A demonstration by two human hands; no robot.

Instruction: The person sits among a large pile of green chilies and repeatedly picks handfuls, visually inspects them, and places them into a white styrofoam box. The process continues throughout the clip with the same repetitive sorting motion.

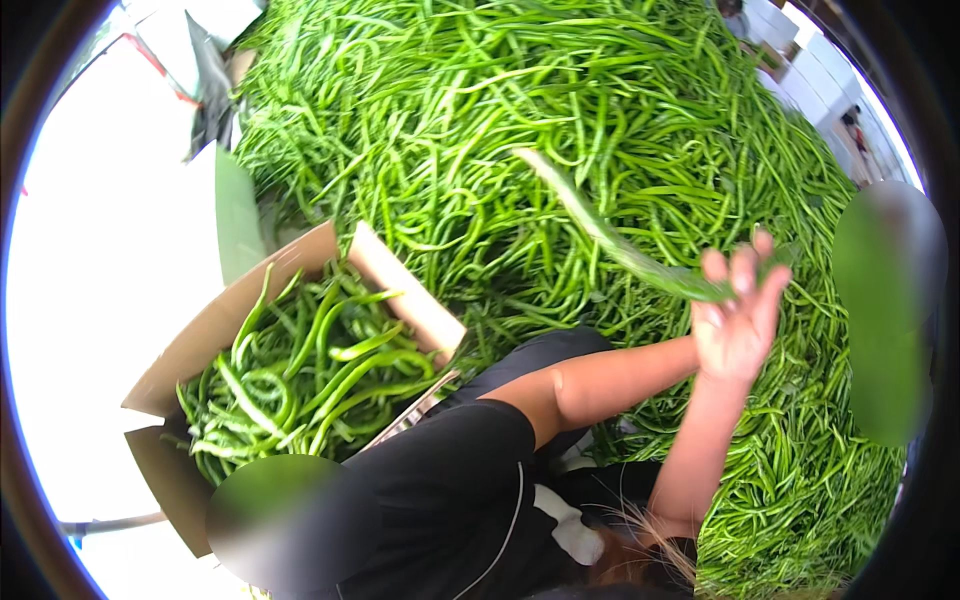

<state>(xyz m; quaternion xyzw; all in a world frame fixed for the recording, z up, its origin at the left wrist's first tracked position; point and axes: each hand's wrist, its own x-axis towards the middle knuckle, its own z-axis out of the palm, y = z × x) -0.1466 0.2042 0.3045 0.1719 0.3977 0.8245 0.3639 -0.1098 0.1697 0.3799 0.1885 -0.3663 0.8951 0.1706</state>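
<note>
My right hand (735, 325) is raised over the heap at the right, palm side showing, its fingers closed round the end of a long green chili pepper (610, 242). That pepper stretches up and to the left, slightly curved and smeared by motion. My left forearm (620, 382) reaches across from the black sleeve and meets the right wrist. Behind the right hand, my left hand is hidden, so its fingers cannot be made out. Below and around both arms spreads a huge heap of long green chili peppers (480, 110).
An open cardboard box (235, 322) full of green chili peppers (310, 365) stands at the left, flaps out. A dark-clad knee (540, 355) is beside it. White boxes (815, 85) show at the far right. Blurred patches cover parts of the lower left and right edge.
</note>
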